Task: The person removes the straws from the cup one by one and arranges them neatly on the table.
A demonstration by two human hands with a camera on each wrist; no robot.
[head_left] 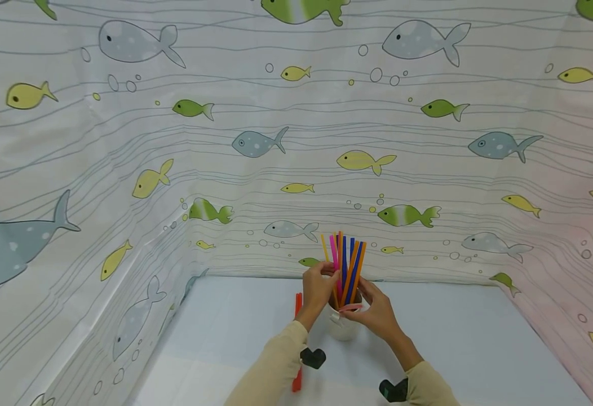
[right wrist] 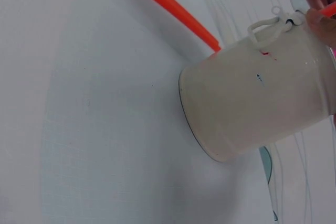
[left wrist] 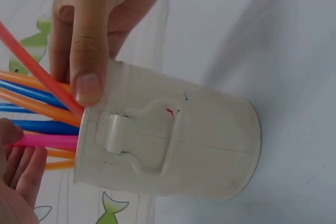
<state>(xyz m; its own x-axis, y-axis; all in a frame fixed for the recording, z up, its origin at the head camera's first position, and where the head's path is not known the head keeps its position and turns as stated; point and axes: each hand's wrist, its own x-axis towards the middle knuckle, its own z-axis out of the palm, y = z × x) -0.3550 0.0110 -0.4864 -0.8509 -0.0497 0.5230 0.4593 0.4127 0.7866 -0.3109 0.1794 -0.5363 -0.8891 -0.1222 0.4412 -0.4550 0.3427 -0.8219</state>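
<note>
Pinching a pink tube (head_left: pixel 334 252) in left hand (head_left: pixel 319 288), grasping a coral tube (left wrist: pixel 39 72) at the white can's (left wrist: pixel 215 129) rim with right hand (head_left: pixel 380 316). Apparently having orange tubes (head_left: pixel 360 263) and blue tubes (head_left: pixel 344 259) standing inside already, leaving red tubes (head_left: pixel 297 382) outside on the table (head_left: pixel 454 338).

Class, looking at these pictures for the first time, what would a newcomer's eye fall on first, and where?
First, the bright bundle of sticks in the white can, with the left hand and right hand on either side. Next, the fish-patterned sheet rising behind the table. Then a red stick lying on the table, left of the can.
</note>
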